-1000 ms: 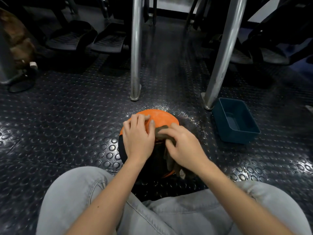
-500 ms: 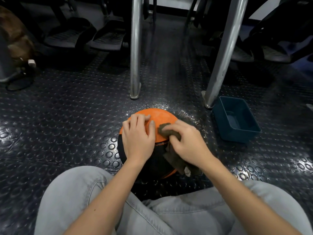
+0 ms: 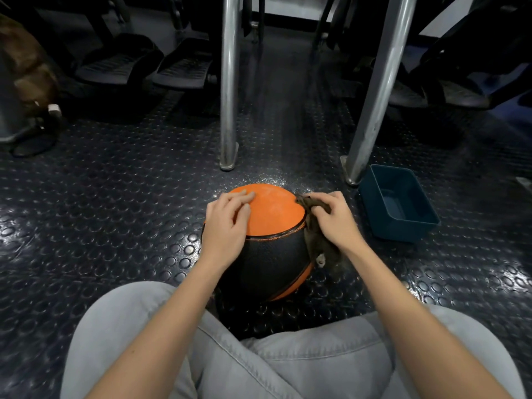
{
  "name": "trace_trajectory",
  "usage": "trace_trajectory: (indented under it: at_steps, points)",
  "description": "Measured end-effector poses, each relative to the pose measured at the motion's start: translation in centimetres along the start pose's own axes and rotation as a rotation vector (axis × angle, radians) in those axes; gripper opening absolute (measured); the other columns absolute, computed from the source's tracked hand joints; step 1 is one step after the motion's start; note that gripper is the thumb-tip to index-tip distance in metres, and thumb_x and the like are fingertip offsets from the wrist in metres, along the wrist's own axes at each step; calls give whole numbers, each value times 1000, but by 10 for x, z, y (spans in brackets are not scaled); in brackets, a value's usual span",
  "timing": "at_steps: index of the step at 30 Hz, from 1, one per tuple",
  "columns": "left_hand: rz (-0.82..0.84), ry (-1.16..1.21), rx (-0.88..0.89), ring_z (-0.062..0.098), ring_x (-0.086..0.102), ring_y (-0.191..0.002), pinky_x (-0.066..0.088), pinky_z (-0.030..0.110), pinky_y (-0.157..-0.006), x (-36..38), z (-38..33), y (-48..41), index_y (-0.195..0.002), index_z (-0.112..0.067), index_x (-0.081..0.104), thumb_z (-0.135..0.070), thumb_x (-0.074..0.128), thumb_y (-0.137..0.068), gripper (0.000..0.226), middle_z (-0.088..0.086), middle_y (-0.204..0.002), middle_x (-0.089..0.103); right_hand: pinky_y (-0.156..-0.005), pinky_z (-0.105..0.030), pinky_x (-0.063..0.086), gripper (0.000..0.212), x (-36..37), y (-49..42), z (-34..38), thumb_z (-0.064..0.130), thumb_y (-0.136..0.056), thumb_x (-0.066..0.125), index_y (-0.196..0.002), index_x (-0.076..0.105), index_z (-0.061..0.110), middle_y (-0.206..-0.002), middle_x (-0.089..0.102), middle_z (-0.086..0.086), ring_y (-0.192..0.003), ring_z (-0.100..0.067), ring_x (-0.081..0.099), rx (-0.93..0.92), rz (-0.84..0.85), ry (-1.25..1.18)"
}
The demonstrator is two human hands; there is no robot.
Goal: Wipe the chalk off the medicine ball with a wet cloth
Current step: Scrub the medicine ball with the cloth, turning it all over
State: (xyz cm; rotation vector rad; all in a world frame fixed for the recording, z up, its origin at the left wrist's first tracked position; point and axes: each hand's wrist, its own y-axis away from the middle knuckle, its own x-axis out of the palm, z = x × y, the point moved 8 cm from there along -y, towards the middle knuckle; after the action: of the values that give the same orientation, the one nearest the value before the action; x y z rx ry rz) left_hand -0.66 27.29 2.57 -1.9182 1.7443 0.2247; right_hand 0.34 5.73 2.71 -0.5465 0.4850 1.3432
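on the studded floor between our knees sits the medicine ball point(image 3: 273, 214), our left hand point(image 3: 227, 226) resting flat to steady it while our right hand point(image 3: 334, 220) bunches the cloth point(image 3: 312, 226) at its right edge, where a hard swipe might roll it away.

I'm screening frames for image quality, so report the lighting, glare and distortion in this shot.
Head view: dim overall, far background nearly black; white glare patches on the studded floor at left and right edges; studs stretch and curve toward the corners, wide-angle distortion; also in the head view, the medicine ball is sharp and evenly lit, but the cloth merges with its black panel.
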Motion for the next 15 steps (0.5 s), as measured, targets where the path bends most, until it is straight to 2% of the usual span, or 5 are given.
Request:
trace_trajectory:
  at_steps: [3,7,9,12,15]
  points:
    - [-41,-65,80,-6,27,-108,23,14,-90,2,-4,4,-121,-27,62,-36,42,-96,33,-25,-119,47,-92,-24,34,42,-2,15,45,-4,-84,55,-105,66,31,-94,54,8,-95,-18,50,-285,47,80]
    - [-117,-81,112,-8,31,-108,27,15,-90,4,-2,5,-115,-26,64,-47,30,-88,49,-25,-117,50,-76,-22,36,33,14,54,81,-1,-76,55,-92,72,22,-95,62,12,-86,-17,45,-604,105,259]
    - [-118,-71,112,-8,31,-110,28,17,-90,4,0,6,-116,-26,64,-44,35,-91,43,-26,-117,50,-75,-26,37,34,13,38,72,-5,-77,55,-93,72,20,-99,64,6,-87,-20,47,-596,101,325]
    - [-103,-80,135,-12,28,-110,31,21,-89,11,-8,7,-118,-26,64,-38,39,-92,38,-26,-117,50,-81,-25,33,35,1,-10,50,-8,-83,52,-98,72,18,-103,66,-1,-93,-29,55,-402,65,381]
    - [-137,-100,167,-13,28,-109,28,9,-87,14,-16,9,-116,-23,65,-38,37,-93,39,-26,-115,49,-82,-25,33,35,0,-8,50,-6,-85,52,-100,71,19,-102,65,-1,-92,-25,55,-368,61,401]
